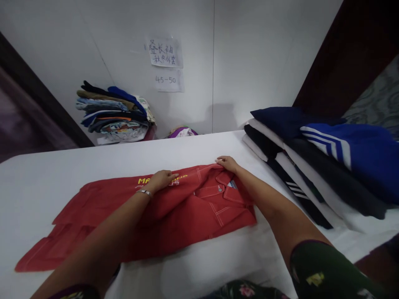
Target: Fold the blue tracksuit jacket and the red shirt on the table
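both flat: left hand covering red jacket lettering, right hand on collar

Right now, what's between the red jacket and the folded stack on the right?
Only bare white table, seen in the head view. The right hand rests on the red jacket edge nearest the folded stack.

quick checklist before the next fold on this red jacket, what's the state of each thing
1. Red jacket lying flat on the white table: ok.
2. Left hand pressing on the far edge by the yellow lettering: ok.
3. Right hand on the collar end: ok.
4. Near sleeve smooth: not ok, creased at the left.
5. Folded stack apart from the jacket: ok.
6. Buttons fastened: cannot tell.
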`<action>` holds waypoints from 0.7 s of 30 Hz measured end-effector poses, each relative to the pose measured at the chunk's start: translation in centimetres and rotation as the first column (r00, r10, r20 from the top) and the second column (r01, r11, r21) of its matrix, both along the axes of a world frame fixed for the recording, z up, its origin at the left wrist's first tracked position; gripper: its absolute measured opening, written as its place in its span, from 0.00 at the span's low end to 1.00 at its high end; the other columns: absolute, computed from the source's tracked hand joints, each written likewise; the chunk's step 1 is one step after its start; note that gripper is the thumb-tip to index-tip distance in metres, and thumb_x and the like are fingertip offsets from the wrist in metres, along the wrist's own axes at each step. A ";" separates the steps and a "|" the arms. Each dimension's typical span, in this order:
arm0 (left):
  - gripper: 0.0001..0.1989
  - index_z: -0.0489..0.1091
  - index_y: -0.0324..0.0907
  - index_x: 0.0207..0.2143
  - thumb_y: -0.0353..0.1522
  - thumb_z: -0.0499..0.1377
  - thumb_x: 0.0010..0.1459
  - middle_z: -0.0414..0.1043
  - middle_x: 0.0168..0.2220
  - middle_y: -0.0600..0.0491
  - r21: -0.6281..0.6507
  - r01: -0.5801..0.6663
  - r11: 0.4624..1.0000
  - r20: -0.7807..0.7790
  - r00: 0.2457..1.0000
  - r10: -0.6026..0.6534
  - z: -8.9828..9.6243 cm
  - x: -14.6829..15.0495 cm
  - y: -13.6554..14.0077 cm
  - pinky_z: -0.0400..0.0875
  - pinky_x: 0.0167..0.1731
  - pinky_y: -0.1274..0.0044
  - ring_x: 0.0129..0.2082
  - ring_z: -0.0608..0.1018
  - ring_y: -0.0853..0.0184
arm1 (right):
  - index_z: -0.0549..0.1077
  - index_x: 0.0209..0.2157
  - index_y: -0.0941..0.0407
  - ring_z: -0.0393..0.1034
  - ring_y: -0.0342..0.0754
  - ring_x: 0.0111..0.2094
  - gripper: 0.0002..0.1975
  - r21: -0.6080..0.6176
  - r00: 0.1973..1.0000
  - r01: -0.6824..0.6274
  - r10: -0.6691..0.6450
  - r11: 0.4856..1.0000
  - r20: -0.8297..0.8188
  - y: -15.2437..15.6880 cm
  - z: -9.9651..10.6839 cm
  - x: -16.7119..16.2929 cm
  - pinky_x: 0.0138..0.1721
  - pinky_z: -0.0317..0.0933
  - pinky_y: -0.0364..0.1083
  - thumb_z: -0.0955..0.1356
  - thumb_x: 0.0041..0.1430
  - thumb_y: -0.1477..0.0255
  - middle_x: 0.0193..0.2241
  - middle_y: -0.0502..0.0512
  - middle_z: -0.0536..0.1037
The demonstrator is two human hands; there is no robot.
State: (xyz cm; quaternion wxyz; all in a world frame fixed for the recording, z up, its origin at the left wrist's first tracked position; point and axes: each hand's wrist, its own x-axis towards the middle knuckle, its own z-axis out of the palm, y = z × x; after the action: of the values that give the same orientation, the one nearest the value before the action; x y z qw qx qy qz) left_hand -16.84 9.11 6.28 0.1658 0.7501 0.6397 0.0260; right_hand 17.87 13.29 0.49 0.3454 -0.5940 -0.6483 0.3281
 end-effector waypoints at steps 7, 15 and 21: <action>0.24 0.64 0.44 0.21 0.52 0.47 0.58 0.71 0.22 0.51 0.118 -0.098 0.988 0.088 0.992 0.088 -0.8 -0.3 -0.2 0.59 0.25 0.74 0.26 0.73 0.63 | 0.72 0.52 0.58 0.72 0.53 0.44 0.30 -0.014 1.000 0.010 -0.009 1.000 0.020 -2.1 0.9 2.6 0.49 0.63 0.50 0.70 0.52 0.54 0.43 0.60 0.78; 0.24 0.68 0.44 0.25 0.52 0.48 0.58 0.75 0.28 0.49 0.133 -0.054 0.990 -0.038 0.997 0.060 -1.1 0.8 -0.3 0.59 0.27 0.75 0.30 0.75 0.61 | 0.75 0.40 0.57 0.69 0.46 0.29 0.17 0.006 0.995 -0.025 0.025 1.000 0.094 -2.5 2.0 4.6 0.32 0.63 0.43 0.67 0.56 0.59 0.28 0.50 0.77; 0.19 0.71 0.43 0.33 0.46 0.49 0.61 0.78 0.33 0.48 0.181 0.002 0.983 -0.113 0.993 0.019 -0.8 1.6 -0.6 0.64 0.35 0.73 0.36 0.77 0.59 | 0.78 0.37 0.53 0.70 0.48 0.33 0.10 0.015 0.955 0.024 -0.027 1.000 0.297 -3.2 1.0 4.7 0.38 0.62 0.45 0.71 0.53 0.65 0.28 0.50 0.77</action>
State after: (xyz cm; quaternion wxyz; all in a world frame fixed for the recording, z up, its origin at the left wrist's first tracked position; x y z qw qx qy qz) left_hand -15.25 8.49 5.48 0.0599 0.7595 0.6463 0.0417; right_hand 22.59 10.08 1.52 0.2515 -0.6428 -0.6869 0.2273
